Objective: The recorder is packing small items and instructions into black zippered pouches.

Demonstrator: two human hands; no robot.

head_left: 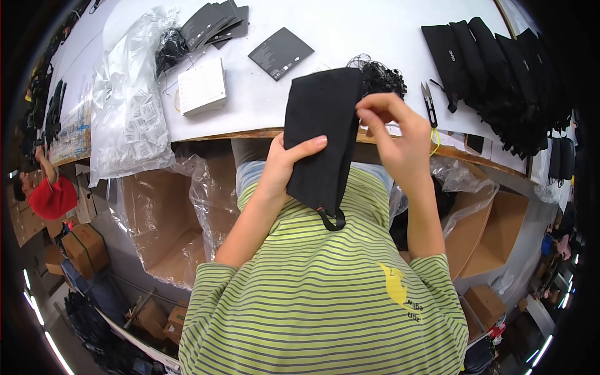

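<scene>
Head view: the left hand (284, 164) clasps a black fabric pouch (322, 134) from its left edge, thumb laid across the front, while the right hand (395, 134) pinches the pouch's upper right corner — both hands closed on it. The pouch hangs upright above the person's striped shirt, just in front of the white desk (350, 28), a small loop at its lower end. Behind it lie a tangle of black cords (382, 78), thread snips (429, 103) and a row of black pouches (500, 69).
</scene>
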